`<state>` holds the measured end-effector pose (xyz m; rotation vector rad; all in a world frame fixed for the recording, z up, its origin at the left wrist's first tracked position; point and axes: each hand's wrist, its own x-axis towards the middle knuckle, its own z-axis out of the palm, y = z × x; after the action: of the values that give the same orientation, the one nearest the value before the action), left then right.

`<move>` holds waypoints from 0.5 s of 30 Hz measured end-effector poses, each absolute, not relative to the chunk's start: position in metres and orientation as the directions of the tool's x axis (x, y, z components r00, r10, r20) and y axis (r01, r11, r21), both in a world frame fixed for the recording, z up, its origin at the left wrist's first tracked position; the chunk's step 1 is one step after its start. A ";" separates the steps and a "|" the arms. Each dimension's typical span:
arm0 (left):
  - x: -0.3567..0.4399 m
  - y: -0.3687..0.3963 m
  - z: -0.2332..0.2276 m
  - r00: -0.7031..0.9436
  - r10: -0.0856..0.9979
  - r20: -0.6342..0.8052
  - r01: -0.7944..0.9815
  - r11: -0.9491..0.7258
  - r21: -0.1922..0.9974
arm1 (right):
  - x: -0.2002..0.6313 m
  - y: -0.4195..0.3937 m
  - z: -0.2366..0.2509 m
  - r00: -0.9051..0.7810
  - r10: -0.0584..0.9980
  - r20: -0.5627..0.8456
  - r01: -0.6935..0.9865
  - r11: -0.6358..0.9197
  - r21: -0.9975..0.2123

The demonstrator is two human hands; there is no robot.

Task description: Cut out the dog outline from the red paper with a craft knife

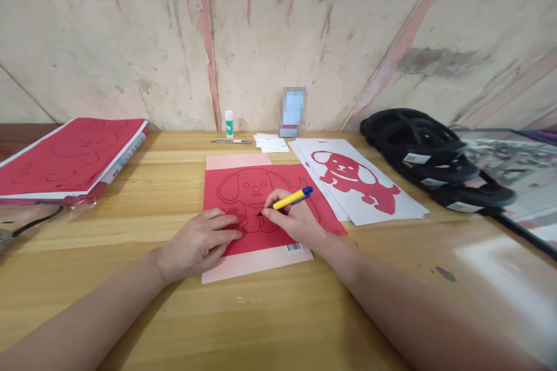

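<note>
A: What's the room like?

B: A stained, pale wall (pixel 130 40) with red scrawls and streaks rises right behind a wooden desk (pixel 278 313). The grain is light and yellowish, with a few small dark marks near the right side.

A: And in the middle of the desk?

B: A red sheet (pixel 287 177) bearing a pen outline of a dog, lying on a pale pink backing sheet (pixel 237 160) that shows at its far and near edges. A small barcode label (pixel 295 248) sits at the near right corner of the backing.

A: What are the hands doing?

B: The left hand (pixel 202 242) lies flat on the red sheet's near left part, fingers spread and holding nothing. The right hand (pixel 293 220) has its grip closed on a yellow and blue pen (pixel 290 199), the tip touching the red sheet at the dog's lower body.

A: Anything beside it?

B: Just to the right, a stack of white sheets (pixel 391 197), the top one carrying a red cut-out dog (pixel 352 177). Toward the back edge stand a glue stick (pixel 229 124), a thin tool (pixel 232 141) lying flat, some small white papers (pixel 270 142) and a blurred upright object (pixel 293 111).

A: The far sides?

B: At the left edge, a pile of red sheets (pixel 69 156) on white ones. At the right edge, black coiled bands (pixel 435 153) with white tags.
</note>
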<state>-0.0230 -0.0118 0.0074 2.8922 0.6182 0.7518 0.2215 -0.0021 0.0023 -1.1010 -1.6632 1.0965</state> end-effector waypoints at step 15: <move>-0.025 -0.012 0.004 0.785 0.420 0.455 0.373 -0.907 0.194 | 0.221 -0.004 0.000 -0.273 0.937 0.217 0.267 0.290 -0.919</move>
<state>-0.0251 -0.0118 0.0042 2.8789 0.6416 0.7674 0.2209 -0.0037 0.0002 -1.0996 -1.7278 1.0154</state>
